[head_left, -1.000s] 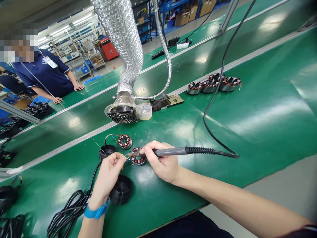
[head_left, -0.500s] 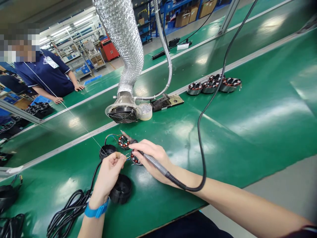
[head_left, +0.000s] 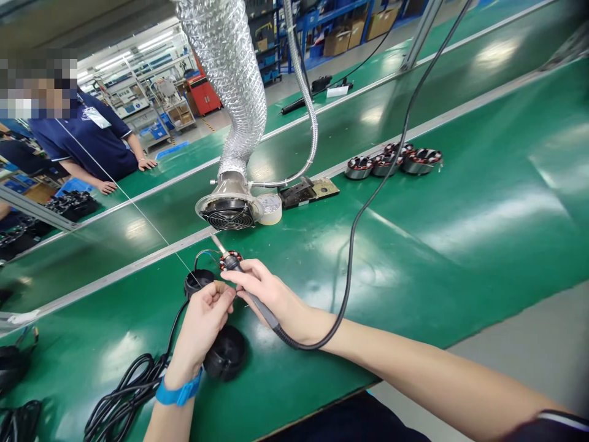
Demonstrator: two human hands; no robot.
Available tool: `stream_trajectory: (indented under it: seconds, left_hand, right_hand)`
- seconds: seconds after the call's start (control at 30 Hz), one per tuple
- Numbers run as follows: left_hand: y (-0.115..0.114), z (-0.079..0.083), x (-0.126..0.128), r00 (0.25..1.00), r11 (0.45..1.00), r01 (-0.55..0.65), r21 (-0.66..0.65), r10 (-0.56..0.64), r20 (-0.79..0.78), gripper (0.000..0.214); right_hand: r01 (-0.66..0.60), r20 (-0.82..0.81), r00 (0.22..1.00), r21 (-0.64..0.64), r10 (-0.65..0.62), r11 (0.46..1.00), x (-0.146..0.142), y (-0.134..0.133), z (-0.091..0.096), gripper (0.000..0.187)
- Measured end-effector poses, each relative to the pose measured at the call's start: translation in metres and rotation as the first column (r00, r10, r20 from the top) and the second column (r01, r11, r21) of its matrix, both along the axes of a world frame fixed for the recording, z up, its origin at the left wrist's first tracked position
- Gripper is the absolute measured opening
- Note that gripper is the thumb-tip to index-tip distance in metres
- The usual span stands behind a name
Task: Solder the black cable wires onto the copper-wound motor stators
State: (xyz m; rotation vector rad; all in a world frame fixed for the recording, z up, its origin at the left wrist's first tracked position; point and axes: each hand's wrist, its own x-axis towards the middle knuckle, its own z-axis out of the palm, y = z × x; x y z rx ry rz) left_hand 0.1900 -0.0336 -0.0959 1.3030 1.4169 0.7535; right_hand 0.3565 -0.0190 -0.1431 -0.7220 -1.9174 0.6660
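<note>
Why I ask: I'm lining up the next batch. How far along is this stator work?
Three wound stators sit in a row up the bench, looking finished. In hand: the right hand holds a soldering iron over a wired stator, while the left hand pinches something too small to tell. Apparently left: a black round housing and another lie apart from that stator.

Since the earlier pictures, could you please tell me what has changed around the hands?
The right hand moved the soldering iron forward, its tip now pointing away, and its cord swung down by the wrist. The left hand stayed pinched; the row of stators stayed put.
</note>
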Motion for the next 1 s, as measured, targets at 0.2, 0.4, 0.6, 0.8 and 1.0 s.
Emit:
stream_trajectory:
  seconds: [0.2, 0.4, 0.6, 0.8, 1.0]
  left_hand:
    - [0.002, 0.0, -0.007, 0.991, 0.993, 0.115, -0.005, -0.115, -0.068, 0.039]
    - [0.005, 0.003, -0.01, 0.978, 0.98, 0.194, -0.053, -0.197, -0.074, 0.037]
    - [0.007, 0.0, -0.01, 0.99, 0.987, 0.141, -0.073, -0.14, 0.015, 0.039]
    - [0.011, -0.004, -0.01, 0.994, 0.993, 0.065, -0.099, -0.055, 0.098, 0.039]
    - [0.011, -0.005, -0.012, 0.993, 0.993, 0.057, -0.103, -0.046, 0.111, 0.039]
  right_hand:
    - [-0.031, 0.029, 0.999, 0.03, 0.03, 0.999, 0.003, -0.002, 0.008, 0.054]
    - [0.072, 0.009, 0.997, 0.065, -0.073, 0.995, 0.004, -0.004, -0.003, 0.063]
    - [0.073, 0.019, 0.997, 0.11, -0.076, 0.991, 0.004, -0.006, 0.0, 0.055]
    - [0.031, -0.023, 0.999, 0.045, -0.03, 0.998, 0.01, -0.014, 0.004, 0.05]
    - [0.083, -0.074, 0.994, 0.002, -0.083, 0.997, 0.008, -0.012, -0.011, 0.041]
